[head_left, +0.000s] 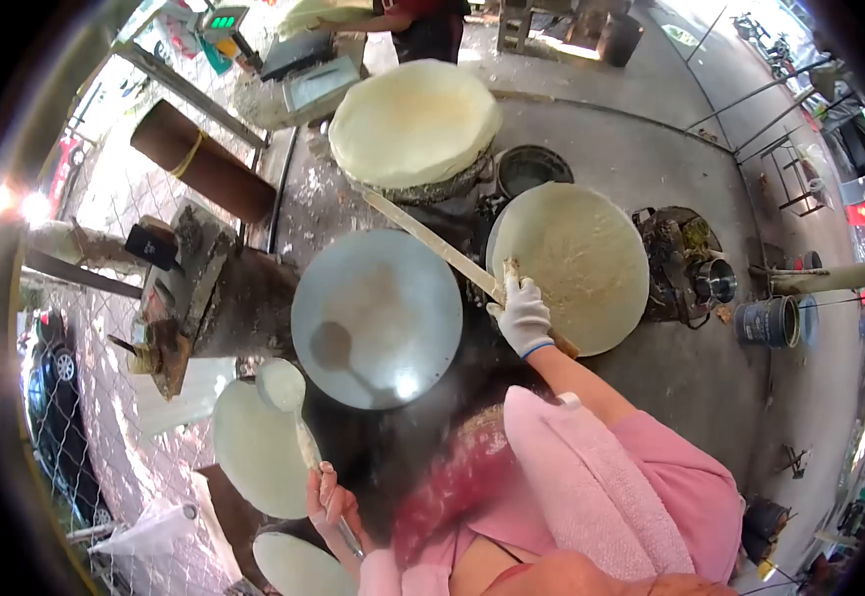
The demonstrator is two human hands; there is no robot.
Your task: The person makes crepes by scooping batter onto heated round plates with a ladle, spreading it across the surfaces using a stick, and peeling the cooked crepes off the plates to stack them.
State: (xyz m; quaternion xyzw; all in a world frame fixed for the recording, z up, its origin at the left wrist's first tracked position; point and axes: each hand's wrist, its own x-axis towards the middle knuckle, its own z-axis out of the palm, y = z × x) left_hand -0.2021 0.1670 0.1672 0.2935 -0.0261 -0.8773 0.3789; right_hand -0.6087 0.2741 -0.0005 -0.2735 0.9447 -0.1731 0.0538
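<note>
My bare left hand [331,505] is closed around the handle of a ladle [282,385]. The ladle's pale-coated bowl hangs over a round vessel of whitish batter [262,462]. In a white glove with a blue cuff, my right hand [524,316] grips a long flat wooden stick [428,238] lying slantwise. A short light-coloured end pokes up beside its fingers; what it belongs to I cannot tell. Between my hands sits a round grey griddle [378,298], bare on top, with a dark ladle-shaped shadow or reflection. Right of the glove is a round surface covered by a thin pale sheet [586,263].
Large pale round sheets [415,124] are stacked at the far side. A dark pot [534,171] stands near them. At right are a sooty stove [686,253] and a bucket [765,323]. Another person [432,30] stands at the back. A wire fence runs along the left.
</note>
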